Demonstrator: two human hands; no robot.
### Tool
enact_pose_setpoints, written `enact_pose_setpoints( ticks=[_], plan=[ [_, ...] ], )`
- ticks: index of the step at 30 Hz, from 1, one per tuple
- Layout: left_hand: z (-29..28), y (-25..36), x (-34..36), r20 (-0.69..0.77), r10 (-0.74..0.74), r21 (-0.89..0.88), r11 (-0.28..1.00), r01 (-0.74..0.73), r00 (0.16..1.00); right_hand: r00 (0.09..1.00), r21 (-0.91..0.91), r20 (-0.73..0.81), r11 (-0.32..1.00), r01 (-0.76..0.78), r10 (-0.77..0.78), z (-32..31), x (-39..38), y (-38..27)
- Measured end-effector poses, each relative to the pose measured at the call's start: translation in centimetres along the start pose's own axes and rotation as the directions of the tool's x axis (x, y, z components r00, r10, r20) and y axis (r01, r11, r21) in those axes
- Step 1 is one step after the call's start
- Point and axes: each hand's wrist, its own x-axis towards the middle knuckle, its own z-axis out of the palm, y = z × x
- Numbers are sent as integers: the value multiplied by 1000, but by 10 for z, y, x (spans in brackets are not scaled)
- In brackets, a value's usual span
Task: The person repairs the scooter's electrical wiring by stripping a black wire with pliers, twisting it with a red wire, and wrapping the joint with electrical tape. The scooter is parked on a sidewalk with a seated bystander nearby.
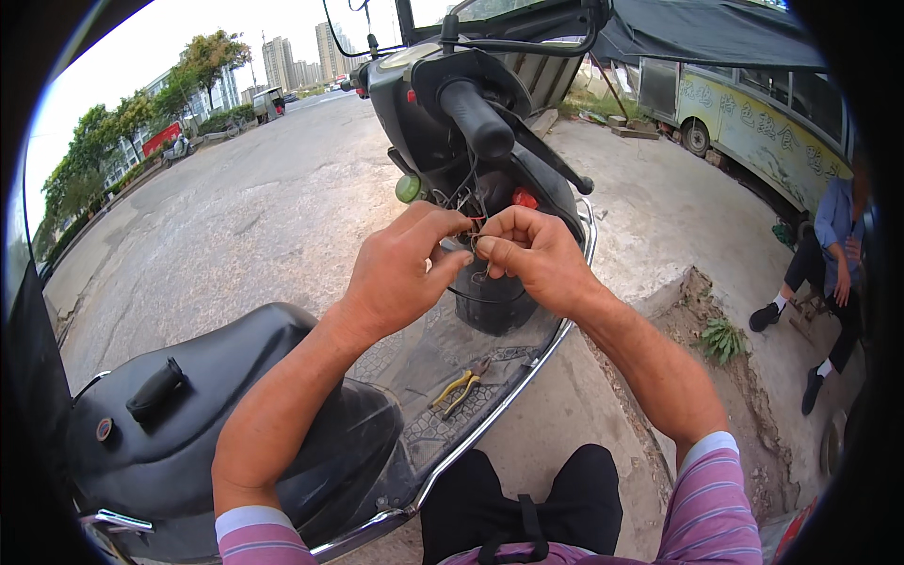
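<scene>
Pinching a thin bundle of wires [468,226] between thumb and fingertips, the left hand [400,268] and the right hand [532,254] are brought together in the middle of the view, just below the handlebar of a black scooter [443,113]. The wires are held right where the two sets of fingertips meet, so that only short lengths can be seen; both hands are closed tightly on them, with the knuckles bent and almost no gap between the fingers. The strands are very fine, red and dark in colour, and they are seen running up from the grip into an opened part of the scooter's front panel, where more loose wiring is tangled beside a small red part [524,199] and a green round button [407,188]. How the strand ends are joined cannot be told, as they are hidden by the fingers. The black handlebar grip [476,118] is seen directly above the hands. On the patterned footboard [424,363] below, a pair of yellow-handled pliers [459,387] is laid, well apart from both hands. The black seat [217,405] is seen at lower left. At the right edge a seated person [829,273] is partly shown.
</scene>
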Motion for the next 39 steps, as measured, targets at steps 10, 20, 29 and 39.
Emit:
enact_pose_setpoints(
  ticks=[10, 20, 29, 39],
  plan=[
    [4, -17, 0, 95, -137, -200, 968, 154, 986, 991, -128, 62, 984, 125, -118, 3, 0, 5],
    [-7, -11, 8, 237, -553, -401, 693, 599, 798, 995, -142, 57, 985, 93, -86, 1, 2, 4],
    [-12, -3, 9, 65, 476, 369, 805, -464, 877, 993, -77, 109, 997, -30, 38, -13, 2, -6],
    [-1, -17, 3, 63, 487, 406, 785, -468, 871, 974, -88, 199, 991, -96, 112, -17, 11, -11]
  ],
)
